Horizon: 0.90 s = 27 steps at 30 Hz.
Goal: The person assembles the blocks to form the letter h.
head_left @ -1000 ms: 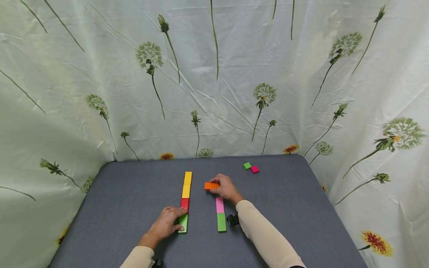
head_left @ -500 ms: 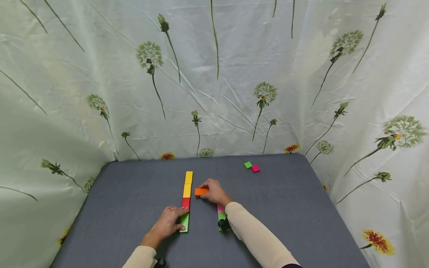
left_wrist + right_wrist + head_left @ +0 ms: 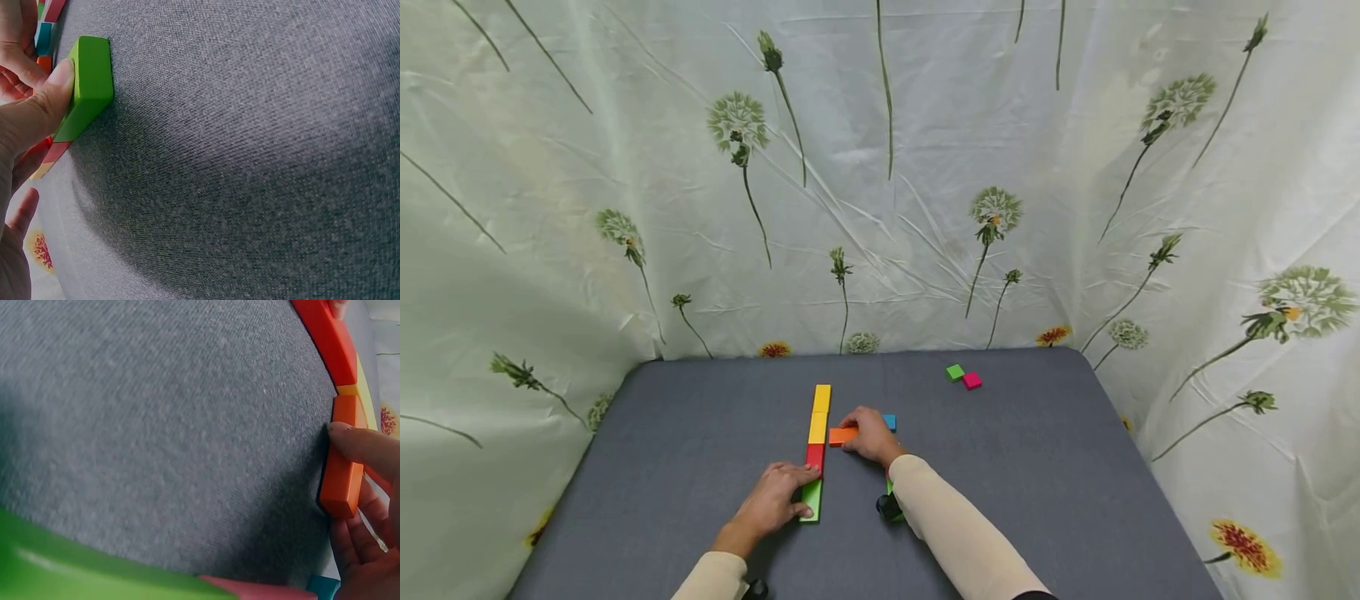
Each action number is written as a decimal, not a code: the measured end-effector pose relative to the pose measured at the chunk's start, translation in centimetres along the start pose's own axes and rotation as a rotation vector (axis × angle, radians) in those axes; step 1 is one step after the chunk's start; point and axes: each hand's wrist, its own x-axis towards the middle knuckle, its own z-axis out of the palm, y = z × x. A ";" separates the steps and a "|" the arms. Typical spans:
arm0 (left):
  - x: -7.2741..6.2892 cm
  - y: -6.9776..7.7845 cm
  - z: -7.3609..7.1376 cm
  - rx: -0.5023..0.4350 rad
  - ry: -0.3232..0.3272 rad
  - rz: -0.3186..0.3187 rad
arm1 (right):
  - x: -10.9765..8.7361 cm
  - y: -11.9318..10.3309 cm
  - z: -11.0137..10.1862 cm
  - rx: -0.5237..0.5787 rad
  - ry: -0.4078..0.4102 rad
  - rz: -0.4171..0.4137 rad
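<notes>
A straight row runs away from me in the head view: a green block (image 3: pixel 810 502), a red block (image 3: pixel 815 457), then two yellow blocks (image 3: pixel 817 427). My left hand (image 3: pixel 775 496) rests on this row, thumb on the green block and fingertips on the red one. My right hand (image 3: pixel 871 435) pinches an orange block (image 3: pixel 343 456) between thumb and fingers. The orange block lies crosswise, its left end right at the side of the nearer yellow block. Behind the right hand shows a blue block (image 3: pixel 890 422); a pink block (image 3: pixel 256 589) is mostly hidden in the head view.
A second green block (image 3: pixel 75 565) lies below my right forearm, in line with the pink one. Farther back on the grey table (image 3: pixel 1037 467) are a small green block (image 3: pixel 955 372) and a crimson block (image 3: pixel 972 381). A flowered curtain (image 3: pixel 910 250) hangs behind the table.
My right hand has moved left and slightly nearer with the orange block, bringing it to the yellow block's side. The blue block has come into view behind it. My left hand stays put.
</notes>
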 end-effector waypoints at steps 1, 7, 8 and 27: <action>0.0 0.0 0.0 -0.005 -0.005 -0.006 | 0.0 -0.1 0.0 0.000 0.006 0.001; 0.1 0.0 0.1 -0.030 -0.029 -0.035 | 0.0 -0.3 0.3 0.011 0.045 -0.009; 0.1 0.0 0.1 -0.031 -0.029 -0.037 | 0.0 -0.2 0.4 0.015 0.050 -0.012; 0.1 0.1 0.1 -0.029 -0.027 -0.038 | -0.3 -0.6 0.6 0.040 0.060 -0.016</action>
